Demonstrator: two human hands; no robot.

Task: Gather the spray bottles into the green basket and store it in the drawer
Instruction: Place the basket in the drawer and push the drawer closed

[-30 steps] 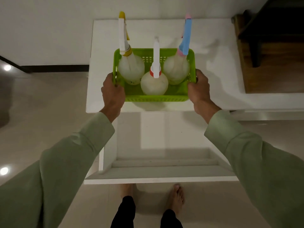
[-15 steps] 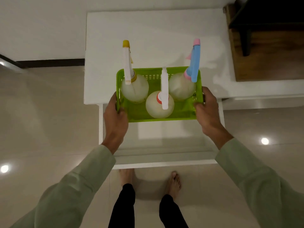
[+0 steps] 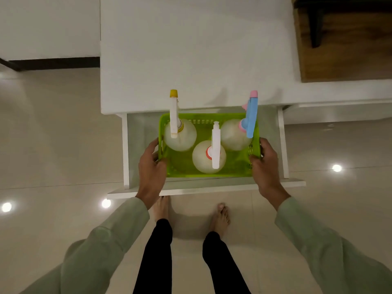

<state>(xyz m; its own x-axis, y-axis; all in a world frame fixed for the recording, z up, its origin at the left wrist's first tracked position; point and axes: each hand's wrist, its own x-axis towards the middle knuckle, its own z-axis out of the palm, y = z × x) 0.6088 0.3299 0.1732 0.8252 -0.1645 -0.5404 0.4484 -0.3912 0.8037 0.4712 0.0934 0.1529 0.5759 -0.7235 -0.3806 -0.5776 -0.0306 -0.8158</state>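
The green basket [image 3: 237, 168] sits low inside the open white drawer [image 3: 283, 145]. Three round pale spray bottles stand upright in it: one with a yellow-tipped white nozzle [image 3: 180, 134] at the back left, one with a blue and pink nozzle [image 3: 233, 134] at the back right, one with a white nozzle and red collar [image 3: 209, 158] in front. My left hand [image 3: 151, 166] grips the basket's left wall. On the right wall my right hand [image 3: 264, 164] holds on. Whether the basket rests on the drawer floor I cannot tell.
The white cabinet top [image 3: 191, 49] lies above the drawer. A dark wooden piece of furniture [image 3: 343, 39] stands at the top right. The drawer's front panel [image 3: 212, 190] juts out just above my bare feet [image 3: 220, 217] on the glossy tiled floor [image 3: 53, 145].
Both hands carried the basket from the cabinet top towards me and down into the open drawer. The view tilted downward, showing more floor and my legs.
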